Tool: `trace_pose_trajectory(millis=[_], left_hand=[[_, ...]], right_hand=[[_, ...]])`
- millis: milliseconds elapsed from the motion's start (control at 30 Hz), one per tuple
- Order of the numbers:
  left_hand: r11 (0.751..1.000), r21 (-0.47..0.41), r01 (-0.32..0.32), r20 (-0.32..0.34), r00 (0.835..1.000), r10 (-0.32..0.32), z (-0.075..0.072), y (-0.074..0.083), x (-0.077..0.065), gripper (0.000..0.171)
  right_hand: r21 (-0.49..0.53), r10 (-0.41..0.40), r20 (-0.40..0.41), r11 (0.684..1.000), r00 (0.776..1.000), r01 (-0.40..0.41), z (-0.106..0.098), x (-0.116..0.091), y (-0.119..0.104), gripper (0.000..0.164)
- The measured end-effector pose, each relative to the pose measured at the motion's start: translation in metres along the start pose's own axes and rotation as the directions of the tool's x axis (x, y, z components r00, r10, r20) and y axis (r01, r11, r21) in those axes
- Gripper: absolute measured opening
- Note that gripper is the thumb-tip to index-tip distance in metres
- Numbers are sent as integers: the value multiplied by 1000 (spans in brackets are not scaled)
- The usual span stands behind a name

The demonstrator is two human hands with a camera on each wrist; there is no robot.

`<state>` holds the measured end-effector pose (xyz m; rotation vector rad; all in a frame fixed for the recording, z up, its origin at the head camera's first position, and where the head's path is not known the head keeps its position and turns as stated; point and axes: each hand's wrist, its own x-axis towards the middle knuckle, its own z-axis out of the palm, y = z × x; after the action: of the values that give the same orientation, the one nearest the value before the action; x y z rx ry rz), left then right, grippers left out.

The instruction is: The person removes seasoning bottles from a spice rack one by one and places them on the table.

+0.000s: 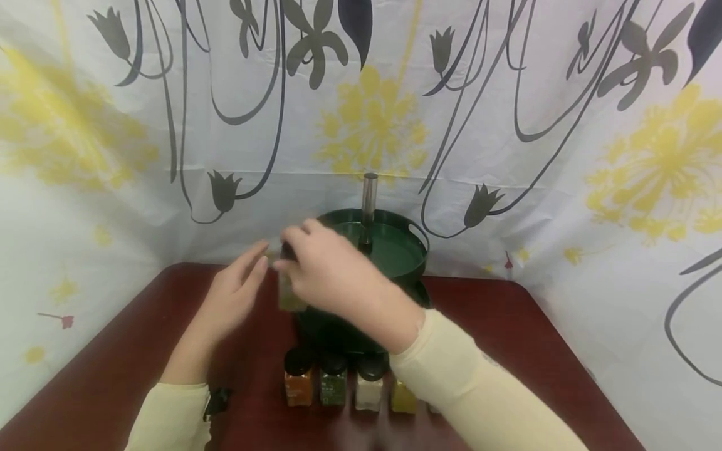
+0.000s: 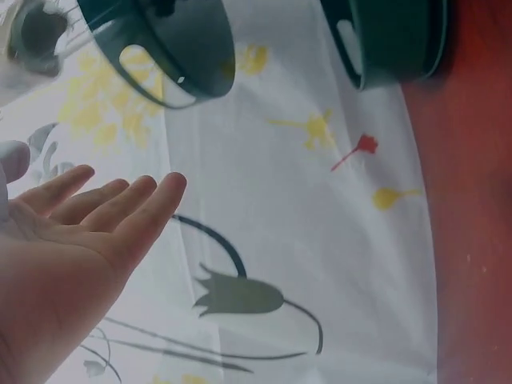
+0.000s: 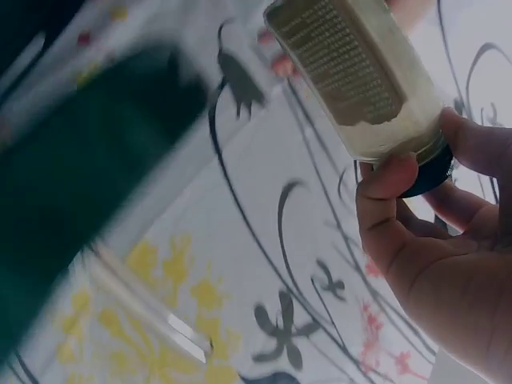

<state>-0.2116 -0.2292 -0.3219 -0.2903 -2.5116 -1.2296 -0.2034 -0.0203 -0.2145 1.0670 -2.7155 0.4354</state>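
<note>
My right hand point(image 1: 333, 269) grips a square glass spice jar point(image 1: 290, 294) by its black cap, over the left side of a green two-tier round tray point(image 1: 420, 266). In the right wrist view, thumb and fingers pinch the jar point(image 3: 344, 72) around the cap. It has printed text and pale powder inside. Just left of the jar is my left hand point(image 1: 231, 291), its fingers extended and holding nothing. The left wrist view shows that hand point(image 2: 80, 248) with its palm turned up and fingers nearly straight.
A row of spice jars with black caps stands before the tray, among them an orange one point(image 1: 298, 385), a green one point(image 1: 333, 385), a whitish one point(image 1: 369, 388) and a yellow one point(image 1: 403, 398). A metal post point(image 1: 369, 200) rises from the tray. Patterned cloth point(image 1: 254, 150) hangs behind the dark red table point(image 1: 479, 326).
</note>
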Motion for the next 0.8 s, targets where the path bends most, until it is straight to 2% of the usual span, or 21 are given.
trace_pose_trajectory(millis=[167, 267, 367, 533, 800], left_hand=[[1000, 23, -18, -52, 998, 19, -13, 3, -5, 59], [999, 44, -26, -55, 998, 29, -17, 3, -7, 58], [993, 108, -47, -18, 999, 49, -19, 1, -6, 58], [970, 227, -92, 58, 995, 81, -18, -3, -6, 56], [969, 224, -99, 101, 992, 78, -5, -8, -12, 55]], right_hand=[[-33, -24, 52, 999, 998, 26, 33, -4, -12, 46], [-57, -19, 79, 998, 997, 24, 51, -5, -17, 44], [-111, -43, 96, 992, 994, 53, 68, -8, -22, 41], [-176, -70, 143, 980, 987, 95, 96, -13, -29, 36], [-223, -42, 208, 971, 977, 89, 137, -23, -36, 26]])
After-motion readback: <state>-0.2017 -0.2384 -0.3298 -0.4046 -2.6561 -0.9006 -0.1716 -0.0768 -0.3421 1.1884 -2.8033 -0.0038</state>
